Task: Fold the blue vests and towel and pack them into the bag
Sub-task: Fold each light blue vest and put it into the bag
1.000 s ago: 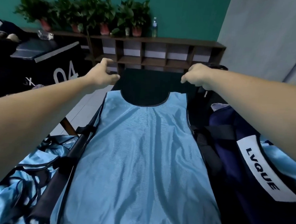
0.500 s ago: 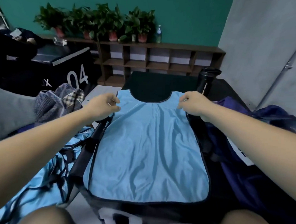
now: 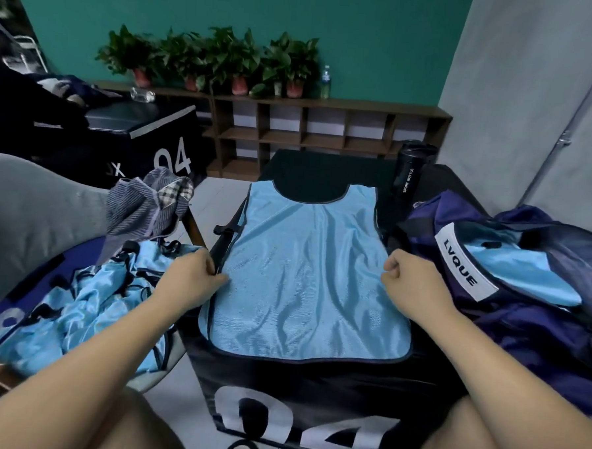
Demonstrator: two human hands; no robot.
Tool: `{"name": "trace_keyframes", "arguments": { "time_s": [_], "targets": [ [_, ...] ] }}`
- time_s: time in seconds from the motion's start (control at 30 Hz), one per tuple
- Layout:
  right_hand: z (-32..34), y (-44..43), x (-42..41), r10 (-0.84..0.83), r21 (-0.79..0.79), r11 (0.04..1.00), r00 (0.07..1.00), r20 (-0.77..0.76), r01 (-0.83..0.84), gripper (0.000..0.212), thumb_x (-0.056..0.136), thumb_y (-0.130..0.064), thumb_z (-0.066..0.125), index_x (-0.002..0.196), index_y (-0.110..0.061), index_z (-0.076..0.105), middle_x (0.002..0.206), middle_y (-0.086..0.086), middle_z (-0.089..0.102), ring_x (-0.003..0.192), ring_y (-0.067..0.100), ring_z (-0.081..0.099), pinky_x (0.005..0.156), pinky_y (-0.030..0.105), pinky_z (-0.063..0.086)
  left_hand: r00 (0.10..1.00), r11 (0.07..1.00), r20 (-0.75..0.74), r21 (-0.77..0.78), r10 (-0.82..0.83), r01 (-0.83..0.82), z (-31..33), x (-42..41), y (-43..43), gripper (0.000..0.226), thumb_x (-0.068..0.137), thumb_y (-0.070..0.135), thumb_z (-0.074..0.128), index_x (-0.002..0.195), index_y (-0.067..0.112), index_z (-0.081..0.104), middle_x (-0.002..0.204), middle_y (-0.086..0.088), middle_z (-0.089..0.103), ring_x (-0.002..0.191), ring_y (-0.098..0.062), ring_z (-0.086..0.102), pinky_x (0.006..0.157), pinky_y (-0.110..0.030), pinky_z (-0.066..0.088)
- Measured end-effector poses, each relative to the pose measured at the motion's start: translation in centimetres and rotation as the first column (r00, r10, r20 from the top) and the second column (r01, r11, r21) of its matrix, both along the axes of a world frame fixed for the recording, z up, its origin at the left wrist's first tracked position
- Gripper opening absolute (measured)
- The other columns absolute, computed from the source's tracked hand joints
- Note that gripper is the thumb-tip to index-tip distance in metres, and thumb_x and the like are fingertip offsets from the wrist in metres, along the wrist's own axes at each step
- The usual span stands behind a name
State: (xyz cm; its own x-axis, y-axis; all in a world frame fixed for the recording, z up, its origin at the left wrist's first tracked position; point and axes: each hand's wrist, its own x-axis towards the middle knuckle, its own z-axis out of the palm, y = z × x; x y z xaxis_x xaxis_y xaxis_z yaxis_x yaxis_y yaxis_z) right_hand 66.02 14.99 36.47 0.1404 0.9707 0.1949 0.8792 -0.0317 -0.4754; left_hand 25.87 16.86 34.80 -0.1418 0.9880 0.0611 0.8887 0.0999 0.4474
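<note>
Atop a black box (image 3: 313, 390), the vest (image 3: 305, 276) lies lengthwise away from me, my left hand (image 3: 189, 277) and right hand (image 3: 415, 282) each pinching a side edge midway.

A black padded box (image 3: 314, 379) with a white "04" on its near face serves as the work surface. A light blue mesh vest with dark trim (image 3: 305, 276) lies flat on the box's top, its neck opening toward the far edge and its hem at the near edge. A black strap (image 3: 227, 234) runs along the box's left edge, touching the vest. A black cylindrical sport bottle (image 3: 410, 172) stands upright at the far right corner. A navy fabric bag labelled "LVQUE" (image 3: 488, 320) sits at the box's right side.
</note>
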Motion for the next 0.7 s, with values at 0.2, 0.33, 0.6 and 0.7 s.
{"name": "trace_keyframes", "arguments": {
  "time_s": [0.2, 0.33, 0.6, 0.7],
  "targets": [
    [-0.9, -1.7, 2.1, -0.074, -0.089, 0.991, 0.963, 0.261, 0.100, 0.024, 0.094, -0.036, 0.062, 0.103, -0.017, 0.051, 0.101, 0.011, 0.067, 0.097, 0.039, 0.065, 0.079, 0.045, 0.053, 0.997, 0.990, -0.070, -0.138, 0.030, -0.040, -1.1, -1.6, -1.1, 0.041, 0.087, 0.047, 0.079, 0.086, 0.007, 0.070, 0.075, -0.008, 0.071, 0.073, -0.022, 0.065, 0.059, -0.035, 0.045],
    [-1.3, -2.2, 2.8, -0.073, -0.226, 0.966, 0.969, 0.237, 0.128, 0.028, 0.092, -0.041, 0.062, 0.106, -0.017, 0.056, 0.109, 0.011, 0.066, 0.105, 0.037, 0.065, 0.084, 0.043, 0.053, 0.996, 0.991, -0.087, -0.137, 0.000, -0.012, -1.2, -1.0, -1.2, 0.037, 0.089, 0.041, 0.076, 0.073, 0.009, 0.068, 0.070, -0.015, 0.070, 0.062, -0.023, 0.059, 0.054, -0.032, 0.038],
    [-1.4, -2.2, 3.6, -0.031, -0.283, 0.957, 0.994, 0.104, 0.059, 0.019, 0.084, -0.038, 0.070, 0.084, -0.026, 0.056, 0.090, -0.003, 0.068, 0.088, 0.025, 0.064, 0.084, 0.045, 0.057, 0.996, 0.990, 0.025, -0.111, 0.088, -0.084, -0.7, -2.8, -0.8, 0.035, 0.085, 0.038, 0.082, 0.077, 0.004, 0.078, 0.075, -0.015, 0.074, 0.078, -0.032, 0.071, 0.063, -0.038, 0.052],
    [-1.2, -2.2, 3.4, -0.010, -0.291, 0.956, 0.997, 0.082, 0.034, 0.015, 0.088, -0.032, 0.071, 0.083, -0.025, 0.059, 0.088, -0.005, 0.069, 0.090, 0.023, 0.064, 0.086, 0.041, 0.056, 0.994, 0.986, -0.002, -0.132, 0.105, -0.104, -1.0, -3.5, -0.6, 0.036, 0.087, 0.038, 0.082, 0.079, 0.003, 0.077, 0.075, -0.015, 0.073, 0.072, -0.028, 0.066, 0.062, -0.034, 0.048]
  ]
}}
